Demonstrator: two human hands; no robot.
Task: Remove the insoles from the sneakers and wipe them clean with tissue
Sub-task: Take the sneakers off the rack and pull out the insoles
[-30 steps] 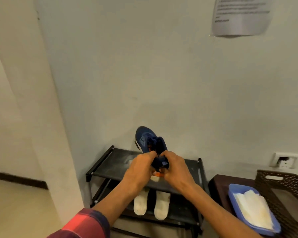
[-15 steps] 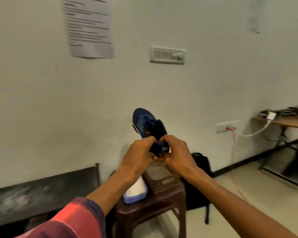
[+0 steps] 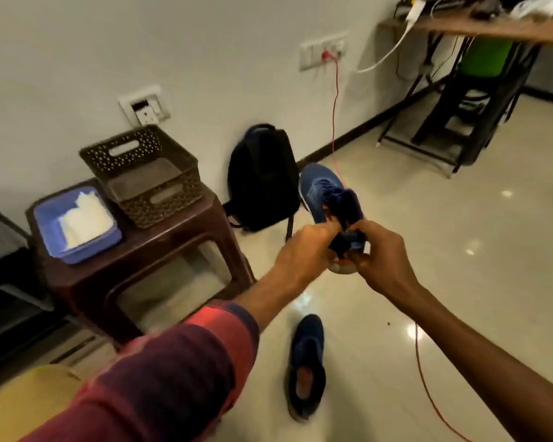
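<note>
Blue sneaker (image 3: 320, 193) in mid-air — left hand (image 3: 304, 255) and right hand (image 3: 385, 264) round it

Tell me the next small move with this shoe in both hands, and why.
Probably steady the sneaker with the left hand and slip the right hand fingers into the heel opening to pinch the insole's back edge. Both hands grip the raised sneaker at its collar, no insole is out yet, and the tissues wait in the tray.
</note>
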